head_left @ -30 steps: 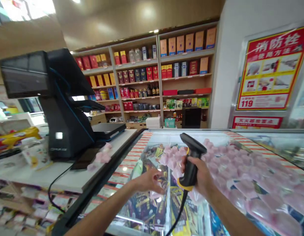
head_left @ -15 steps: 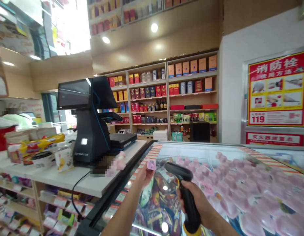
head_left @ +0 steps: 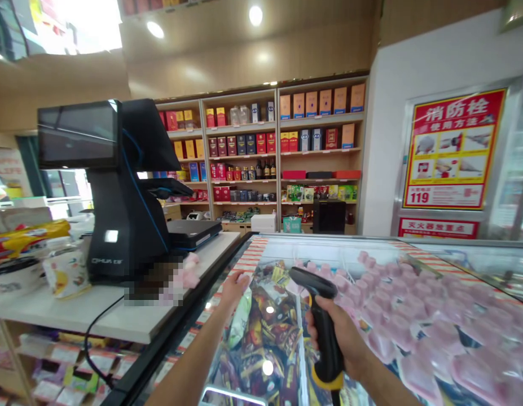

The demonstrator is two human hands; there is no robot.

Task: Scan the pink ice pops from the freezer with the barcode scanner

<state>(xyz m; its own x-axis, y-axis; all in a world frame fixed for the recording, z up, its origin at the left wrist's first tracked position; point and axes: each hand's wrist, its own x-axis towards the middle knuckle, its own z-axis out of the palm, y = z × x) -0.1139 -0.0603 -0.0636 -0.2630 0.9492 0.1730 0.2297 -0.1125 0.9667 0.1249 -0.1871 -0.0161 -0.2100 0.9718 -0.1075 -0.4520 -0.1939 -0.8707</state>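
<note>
My right hand (head_left: 341, 332) is wrapped around the handle of a black and yellow barcode scanner (head_left: 326, 332), held over a glass-topped freezer (head_left: 350, 241). The scanner's head points left and away from me. To its left, my left hand (head_left: 232, 290) is closed on a small pink cup (head_left: 243, 279), mostly hidden by the fingers. That hand is above the freezer's left edge, near the striped border. Under the glass lie dark wrapped packages (head_left: 272, 338). Many similar pink cups (head_left: 396, 316) are spread over the right part of the freezer top.
A black point-of-sale terminal (head_left: 126, 225) stands on the white counter (head_left: 134, 321) at left, its cable hanging over the edge. Snack packs and a patterned cup (head_left: 65, 270) sit beside it. Shelves of boxes (head_left: 282, 169) and a red fire-hydrant sign (head_left: 453, 152) are behind.
My view has turned and moved closer to the counter. My left hand has turned, so the pink cup's labelled face no longer shows. The right hand still holds the scanner.
</note>
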